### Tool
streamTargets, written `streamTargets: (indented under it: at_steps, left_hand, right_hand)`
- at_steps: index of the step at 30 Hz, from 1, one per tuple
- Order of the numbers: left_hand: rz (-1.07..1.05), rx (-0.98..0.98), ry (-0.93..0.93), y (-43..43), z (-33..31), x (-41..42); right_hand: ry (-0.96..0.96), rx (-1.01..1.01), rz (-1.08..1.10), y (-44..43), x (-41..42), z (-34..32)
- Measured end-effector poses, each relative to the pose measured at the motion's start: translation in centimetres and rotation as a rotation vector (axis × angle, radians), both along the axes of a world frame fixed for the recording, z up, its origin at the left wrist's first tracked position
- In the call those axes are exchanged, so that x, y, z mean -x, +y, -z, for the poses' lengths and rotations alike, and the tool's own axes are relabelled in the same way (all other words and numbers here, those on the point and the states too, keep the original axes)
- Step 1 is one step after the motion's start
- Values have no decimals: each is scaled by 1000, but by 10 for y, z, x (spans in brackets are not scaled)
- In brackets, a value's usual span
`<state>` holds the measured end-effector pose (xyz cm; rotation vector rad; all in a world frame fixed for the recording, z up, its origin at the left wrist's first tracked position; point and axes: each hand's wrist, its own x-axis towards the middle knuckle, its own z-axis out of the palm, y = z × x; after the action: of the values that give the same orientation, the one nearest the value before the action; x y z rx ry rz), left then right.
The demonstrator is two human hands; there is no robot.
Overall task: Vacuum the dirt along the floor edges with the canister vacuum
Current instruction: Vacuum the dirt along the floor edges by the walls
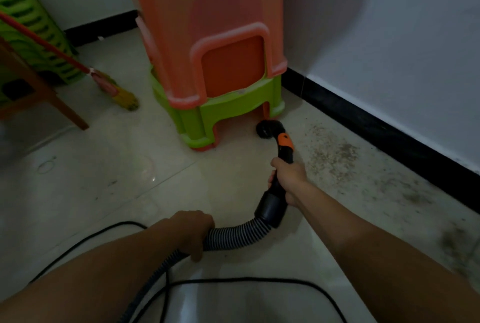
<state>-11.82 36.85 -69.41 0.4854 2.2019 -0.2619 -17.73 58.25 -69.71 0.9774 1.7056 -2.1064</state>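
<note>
Nearest us, a black cord (233,281) loops over the floor (104,193). Our left hand (193,232) curls round the ribbed hose (239,234); our right hand (288,177) clasps the black-and-orange wand (285,151). Its round brush nozzle (267,128) rests on the floor beside the stacked stools (220,94), with dirt (335,154) to its right along the black skirting (363,125)

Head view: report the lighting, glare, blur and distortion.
Head view: dim overall; a soft shadow falls on the white wall; pale glare lies on the floor tiles; the orange stool looks soft near the top; the wide lens stretches the forearms at the bottom corners.
</note>
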Motion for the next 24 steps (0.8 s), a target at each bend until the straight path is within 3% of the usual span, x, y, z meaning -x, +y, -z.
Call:
streamTargets:
  at_steps: [16,18,22,24]
  left_hand:
    - [136,-64,51,41,-18,14]
    - [157,-49,63,46,-15,17]
    - [87,-96,109,44,-12,32]
    - [62,-155,141,54,-13,40]
  right_hand:
    - [-111,-78,-343,47,-34,-44]
    - [-92,-105,-246,58,-30,-38]
    - [-4,-227,216,102,-18,-14]
    - [-15,-227,305,125,-14,-7]
